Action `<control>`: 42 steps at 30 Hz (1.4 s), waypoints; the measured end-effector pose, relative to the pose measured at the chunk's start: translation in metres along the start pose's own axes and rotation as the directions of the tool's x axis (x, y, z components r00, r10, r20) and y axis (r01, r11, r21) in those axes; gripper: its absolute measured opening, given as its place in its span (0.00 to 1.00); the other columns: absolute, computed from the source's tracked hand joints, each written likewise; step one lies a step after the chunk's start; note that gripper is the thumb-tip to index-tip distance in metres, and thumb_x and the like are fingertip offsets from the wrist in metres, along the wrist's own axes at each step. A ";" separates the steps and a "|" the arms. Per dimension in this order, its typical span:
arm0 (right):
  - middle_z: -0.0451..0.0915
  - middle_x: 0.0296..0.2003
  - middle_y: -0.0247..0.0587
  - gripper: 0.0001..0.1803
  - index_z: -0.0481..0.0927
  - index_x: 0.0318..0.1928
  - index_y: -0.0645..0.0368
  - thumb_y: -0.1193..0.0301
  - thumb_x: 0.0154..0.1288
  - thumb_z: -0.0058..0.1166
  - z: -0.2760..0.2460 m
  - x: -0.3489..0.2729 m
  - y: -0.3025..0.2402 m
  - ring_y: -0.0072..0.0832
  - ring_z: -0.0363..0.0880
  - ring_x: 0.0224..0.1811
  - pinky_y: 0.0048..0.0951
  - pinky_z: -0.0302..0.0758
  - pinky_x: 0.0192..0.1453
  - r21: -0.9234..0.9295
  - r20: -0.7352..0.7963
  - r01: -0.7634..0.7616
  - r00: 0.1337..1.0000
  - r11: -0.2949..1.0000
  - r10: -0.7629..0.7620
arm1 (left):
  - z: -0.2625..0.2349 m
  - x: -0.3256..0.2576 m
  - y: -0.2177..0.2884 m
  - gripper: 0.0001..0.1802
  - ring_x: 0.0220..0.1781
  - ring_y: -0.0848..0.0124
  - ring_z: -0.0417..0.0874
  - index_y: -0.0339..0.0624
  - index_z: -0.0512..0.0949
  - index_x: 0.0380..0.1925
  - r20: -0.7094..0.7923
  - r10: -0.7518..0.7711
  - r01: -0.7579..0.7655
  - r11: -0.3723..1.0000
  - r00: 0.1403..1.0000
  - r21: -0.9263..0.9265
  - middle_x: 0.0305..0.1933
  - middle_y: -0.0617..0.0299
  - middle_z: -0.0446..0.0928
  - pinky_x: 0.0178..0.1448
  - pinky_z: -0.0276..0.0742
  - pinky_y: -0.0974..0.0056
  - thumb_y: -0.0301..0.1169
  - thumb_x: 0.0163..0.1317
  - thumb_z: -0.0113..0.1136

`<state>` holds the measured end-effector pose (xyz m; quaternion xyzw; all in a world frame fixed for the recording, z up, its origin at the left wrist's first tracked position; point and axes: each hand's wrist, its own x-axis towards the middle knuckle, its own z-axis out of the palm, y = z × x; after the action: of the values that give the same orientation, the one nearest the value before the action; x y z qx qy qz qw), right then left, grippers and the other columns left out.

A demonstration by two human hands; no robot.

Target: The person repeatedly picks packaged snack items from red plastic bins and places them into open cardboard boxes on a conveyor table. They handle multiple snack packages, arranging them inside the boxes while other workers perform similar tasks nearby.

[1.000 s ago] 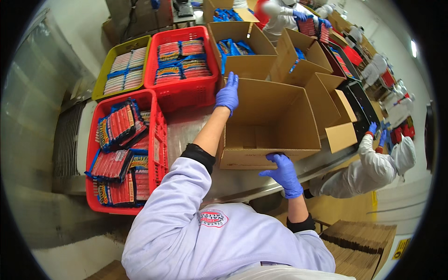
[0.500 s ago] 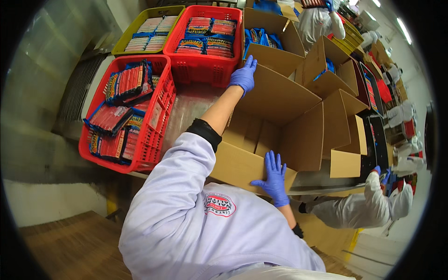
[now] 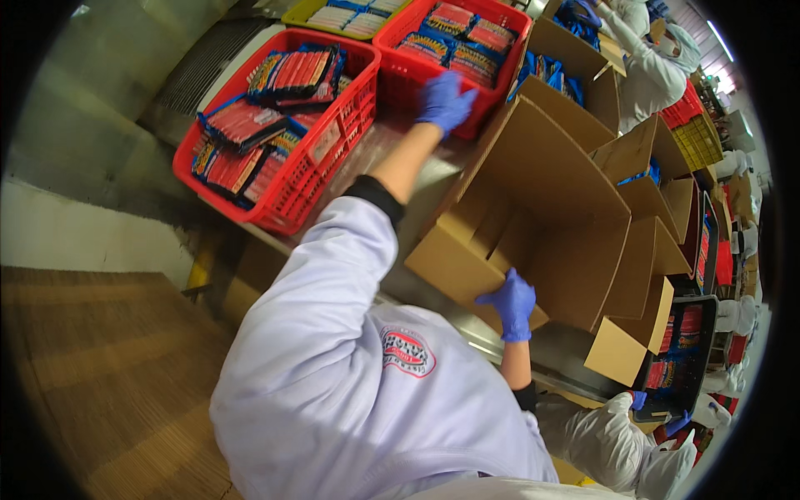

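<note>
My left hand (image 3: 447, 102), in a blue glove and slightly blurred, reaches forward with its fingers apart, holding nothing. It is over the near side of the far red crate (image 3: 398, 87), left of an open cardboard box (image 3: 467, 265). Packs of red sticks (image 3: 473, 62) in blue-edged wrapping lie in that crate. The box's inside shows bare brown cardboard. My right hand (image 3: 512, 304), gloved too, grips the box's near wall, thumb toward the left and fingers bent over the edge.
A nearer red crate (image 3: 287, 196) holds several similar packs in a loose heap. Behind stands a yellow-green crate (image 3: 293, 18). More open boxes (image 3: 575, 117) line the right. Co-workers in white (image 3: 658, 75) stand far right and near right, one by a black crate (image 3: 708, 333).
My left hand has left the box's far-left edge and moved leftward, toward the far red crate. My right hand's fingers, flat before, now bend over the near wall. The view has turned.
</note>
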<state>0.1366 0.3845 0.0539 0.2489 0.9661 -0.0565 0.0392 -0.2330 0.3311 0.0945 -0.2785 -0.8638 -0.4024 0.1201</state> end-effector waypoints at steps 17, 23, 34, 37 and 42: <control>0.76 0.31 0.42 0.40 0.79 0.45 0.43 0.51 0.19 0.69 -0.005 -0.025 0.011 0.37 0.74 0.37 0.34 0.71 0.43 0.138 0.367 -0.193 0.921 0.971 0.131 | -0.068 0.006 -0.236 0.22 0.34 0.59 0.80 0.40 0.75 0.30 0.128 -0.374 0.229 0.768 0.918 0.599 0.33 0.49 0.77 0.35 0.74 0.57 0.50 0.55 0.51; 0.77 0.36 0.41 0.39 0.79 0.45 0.45 0.52 0.21 0.70 0.000 -0.022 0.017 0.36 0.74 0.40 0.31 0.72 0.45 0.192 0.388 -0.220 0.912 0.956 0.132 | -0.054 0.046 -0.161 0.43 0.51 0.51 0.68 0.45 0.62 0.55 -0.015 0.197 -0.164 0.856 0.980 0.490 0.51 0.51 0.66 0.56 0.65 0.54 0.36 0.34 0.70; 0.80 0.36 0.38 0.35 0.79 0.43 0.47 0.54 0.25 0.69 -0.027 0.007 0.022 0.36 0.78 0.38 0.29 0.73 0.43 0.191 0.629 -0.356 0.760 0.915 0.165 | 0.129 0.081 -0.053 0.18 0.51 0.61 0.74 0.52 0.75 0.42 0.635 0.025 -0.369 0.831 0.772 0.416 0.46 0.58 0.75 0.58 0.61 0.51 0.30 0.47 0.51; 0.80 0.36 0.39 0.36 0.78 0.44 0.47 0.51 0.26 0.69 -0.031 0.010 0.032 0.36 0.78 0.38 0.29 0.73 0.44 0.159 0.623 -0.317 0.767 0.935 0.154 | 0.122 0.076 -0.059 0.14 0.46 0.58 0.76 0.48 0.76 0.36 0.560 0.114 -0.386 0.833 0.821 0.397 0.41 0.55 0.77 0.48 0.70 0.56 0.31 0.47 0.49; 0.80 0.35 0.40 0.37 0.79 0.41 0.49 0.51 0.22 0.69 -0.018 0.007 0.039 0.36 0.78 0.37 0.30 0.73 0.43 0.200 0.592 -0.317 0.793 0.927 0.144 | 0.092 0.033 -0.044 0.11 0.42 0.58 0.78 0.49 0.79 0.29 0.587 0.106 -0.388 0.840 0.802 0.379 0.37 0.55 0.78 0.48 0.70 0.55 0.33 0.45 0.49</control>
<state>0.1484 0.4236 0.0675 0.3408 0.8534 -0.2629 0.2942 -0.2838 0.3909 0.0209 -0.4561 -0.8879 -0.0585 -0.0117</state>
